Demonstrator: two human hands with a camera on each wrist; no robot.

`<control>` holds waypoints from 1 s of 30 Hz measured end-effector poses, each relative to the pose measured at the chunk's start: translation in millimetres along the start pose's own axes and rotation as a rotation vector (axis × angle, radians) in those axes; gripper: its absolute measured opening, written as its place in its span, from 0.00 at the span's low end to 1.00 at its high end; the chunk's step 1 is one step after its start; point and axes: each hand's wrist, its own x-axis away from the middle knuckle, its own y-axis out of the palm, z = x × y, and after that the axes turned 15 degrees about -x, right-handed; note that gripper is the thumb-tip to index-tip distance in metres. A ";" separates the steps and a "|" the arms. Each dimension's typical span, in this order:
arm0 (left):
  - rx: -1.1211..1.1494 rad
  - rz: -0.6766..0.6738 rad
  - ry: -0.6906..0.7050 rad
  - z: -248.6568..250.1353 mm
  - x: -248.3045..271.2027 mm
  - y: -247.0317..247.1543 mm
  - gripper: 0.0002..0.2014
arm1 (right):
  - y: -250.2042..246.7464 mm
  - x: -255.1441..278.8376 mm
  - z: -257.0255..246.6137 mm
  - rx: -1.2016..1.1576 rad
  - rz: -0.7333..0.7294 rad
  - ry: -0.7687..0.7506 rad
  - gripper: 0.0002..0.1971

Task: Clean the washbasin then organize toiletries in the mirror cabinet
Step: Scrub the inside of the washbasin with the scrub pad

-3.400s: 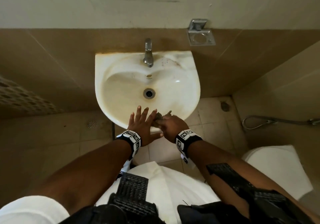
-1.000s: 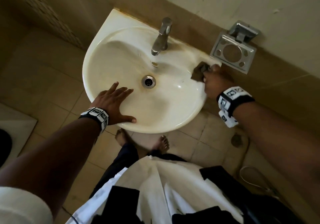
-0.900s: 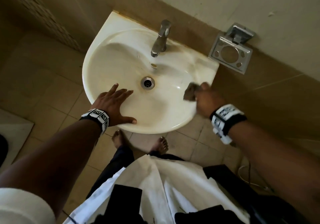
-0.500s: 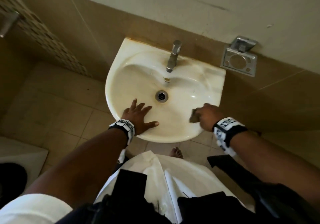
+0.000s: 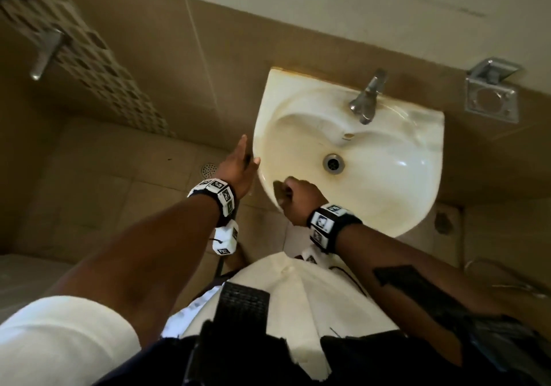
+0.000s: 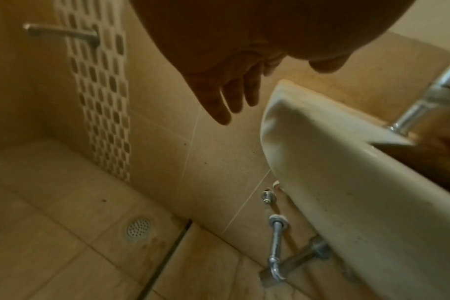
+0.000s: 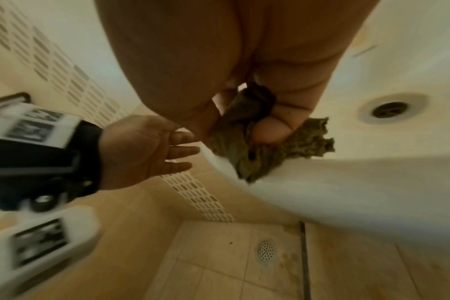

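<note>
A cream washbasin (image 5: 387, 200) hangs on the tiled wall, with a chrome tap (image 5: 366, 99) at its back and a drain (image 5: 333, 162) in the bowl. My right hand (image 5: 293, 197) grips a crumpled dark green cloth (image 7: 260, 146) and presses it on the basin's front left rim (image 7: 321, 182). My left hand (image 5: 238, 165) hovers just off the basin's left edge, fingers (image 6: 231, 97) straight and spread, holding nothing. No toiletries or mirror cabinet show in any view.
A metal holder (image 5: 490, 96) is fixed to the wall right of the basin. A lever handle (image 5: 44, 54) sticks out of the mosaic strip at far left. A floor drain (image 6: 138, 227) and chrome pipes (image 6: 276, 245) lie below the basin.
My right hand has swept the cloth from the basin's right rim round the front to its left rim. My left hand has lifted off the front rim and moved to the left edge.
</note>
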 end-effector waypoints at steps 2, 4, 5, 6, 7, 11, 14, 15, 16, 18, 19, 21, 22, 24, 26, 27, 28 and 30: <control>0.193 -0.027 0.018 -5.2 5.8 2.7 0.38 | 2.3 -26.3 -20.7 0.027 0.032 -0.057 0.11; 0.364 -0.050 0.054 -2.1 11.8 4.1 0.40 | -0.5 -44.8 -32.6 0.071 0.055 -0.108 0.10; 0.432 -0.048 0.063 0.5 13.6 4.6 0.39 | -1.6 -48.5 -36.1 0.094 0.063 -0.146 0.11; 0.510 -0.031 0.055 1.6 13.5 5.2 0.38 | -2.2 -51.8 -39.9 0.134 0.038 -0.200 0.13; 0.584 -0.007 0.047 3.7 13.3 5.9 0.38 | -2.7 -50.8 -40.9 0.176 -0.007 -0.257 0.16; 0.853 0.107 -0.078 3.0 0.7 14.5 0.38 | -18.2 -76.8 -39.4 0.318 -0.191 -0.417 0.19; 0.987 0.125 -0.150 0.7 -14.6 21.2 0.30 | -46.3 -139.4 -54.6 0.388 -0.151 -0.425 0.20; 1.008 0.132 -0.151 1.1 -18.2 20.6 0.29 | -57.6 -164.9 -61.6 0.423 -0.122 -0.399 0.21; 1.037 0.158 -0.157 -0.8 -21.8 20.0 0.28 | -69.1 -193.8 -70.2 0.475 -0.089 -0.372 0.20; 1.048 0.166 -0.146 -0.3 -24.4 14.0 0.26 | -96.5 -239.2 -81.6 0.550 0.011 -0.315 0.17; 1.057 0.159 -0.155 -2.5 -25.0 14.2 0.25 | -102.5 -253.5 -87.5 0.588 0.039 -0.284 0.16; 1.070 0.155 -0.173 -5.7 -25.0 14.1 0.26 | -101.4 -258.9 -97.6 0.679 0.044 -0.250 0.16; 1.081 0.150 -0.198 -6.6 -23.4 13.5 0.27 | -92.2 -251.4 -101.6 0.717 0.010 -0.244 0.16; 1.113 0.137 -0.255 -7.8 -19.5 9.8 0.29 | -66.5 -220.3 -106.4 0.759 -0.132 -0.287 0.16; 1.142 0.113 -0.309 -10.7 -17.6 8.0 0.30 | -36.4 -173.8 -103.8 0.813 -0.372 -0.386 0.17; 1.161 0.095 -0.320 -12.4 -16.2 5.2 0.30 | -26.6 -149.9 -102.6 0.836 -0.497 -0.425 0.16; 1.182 0.065 -0.323 -12.7 -14.5 2.0 0.32 | -22.1 -133.8 -101.0 0.856 -0.593 -0.456 0.15; 1.248 -0.021 -0.361 -12.6 -13.8 -4.6 0.38 | -19.1 -142.0 -107.0 0.929 -0.612 -0.431 0.15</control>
